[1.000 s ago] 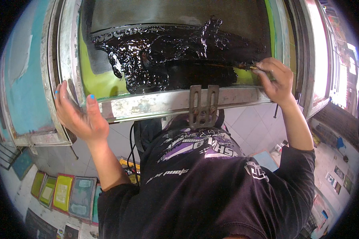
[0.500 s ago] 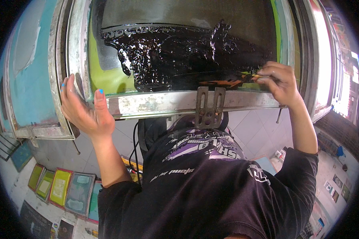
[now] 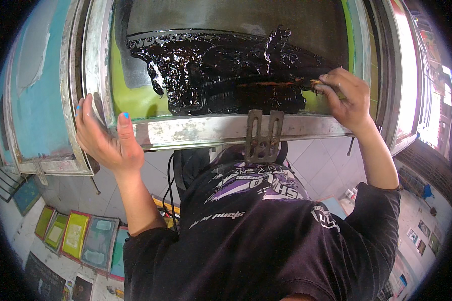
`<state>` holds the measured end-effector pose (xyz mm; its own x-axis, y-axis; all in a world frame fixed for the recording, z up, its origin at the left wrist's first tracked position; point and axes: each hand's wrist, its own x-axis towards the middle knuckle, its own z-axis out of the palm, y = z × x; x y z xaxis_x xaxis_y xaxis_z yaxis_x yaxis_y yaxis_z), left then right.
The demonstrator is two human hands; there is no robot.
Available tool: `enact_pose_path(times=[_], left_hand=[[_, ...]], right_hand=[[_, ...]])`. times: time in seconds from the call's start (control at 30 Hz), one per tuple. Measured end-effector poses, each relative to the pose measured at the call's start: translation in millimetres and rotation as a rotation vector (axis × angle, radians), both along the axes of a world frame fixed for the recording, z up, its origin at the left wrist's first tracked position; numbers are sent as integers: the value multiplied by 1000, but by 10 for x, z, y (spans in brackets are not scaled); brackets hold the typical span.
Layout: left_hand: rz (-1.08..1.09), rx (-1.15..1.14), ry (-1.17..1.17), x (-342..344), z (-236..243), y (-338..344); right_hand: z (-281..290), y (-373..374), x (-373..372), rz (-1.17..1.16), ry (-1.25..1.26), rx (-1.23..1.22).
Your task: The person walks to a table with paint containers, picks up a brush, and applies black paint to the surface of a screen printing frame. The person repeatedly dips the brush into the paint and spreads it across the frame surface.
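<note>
A screen-printing frame [image 3: 186, 128] with a green border lies in front of me, thick glossy black ink [image 3: 226, 60] pooled over its lower half. A slotted metal bracket [image 3: 263, 143] is on its near rail. My right hand [image 3: 344, 98] pinches the end of a long ink-coated stick or spatula [image 3: 271, 84], brownish in streaks, lying level in the ink near the right border. My left hand [image 3: 105, 138] rests against the frame's left side, fingers apart and blue on two tips, with nothing in it.
Further screens in metal frames stand left [image 3: 40, 110] and right [image 3: 407, 90]. Several coloured screens [image 3: 75, 233] are at lower left. Below the frame are a tiled floor [image 3: 316, 165] and dark cables. Small items lie at lower right.
The view has shifted slightly. My right hand moved the stick down toward the near rail, then back up, leaving it higher in the ink than half a second ago. My left hand stayed in place.
</note>
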<state>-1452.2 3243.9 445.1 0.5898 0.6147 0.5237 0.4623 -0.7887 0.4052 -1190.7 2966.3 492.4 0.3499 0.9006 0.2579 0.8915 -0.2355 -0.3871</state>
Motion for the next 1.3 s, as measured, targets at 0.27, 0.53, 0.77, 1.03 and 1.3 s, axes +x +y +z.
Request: enact_pose_path(times=[0.27,0.53,0.77,1.03,1.3], left_hand=[[-10,-39,8,-29,6,-1],[-13,9,10,-14,15,2],[4,22,18,-25,17,3],[11,-2,12,-19,34,-7],[24,1,-1,-1,24,-11]], right_hand=[[90,-90,79,43,209,-32],[138,109,104,177,290,-129],[166,370,45,216,107,-114],[396,393,8,81,-56,-75],[495,-18,152,-221,347,-284]])
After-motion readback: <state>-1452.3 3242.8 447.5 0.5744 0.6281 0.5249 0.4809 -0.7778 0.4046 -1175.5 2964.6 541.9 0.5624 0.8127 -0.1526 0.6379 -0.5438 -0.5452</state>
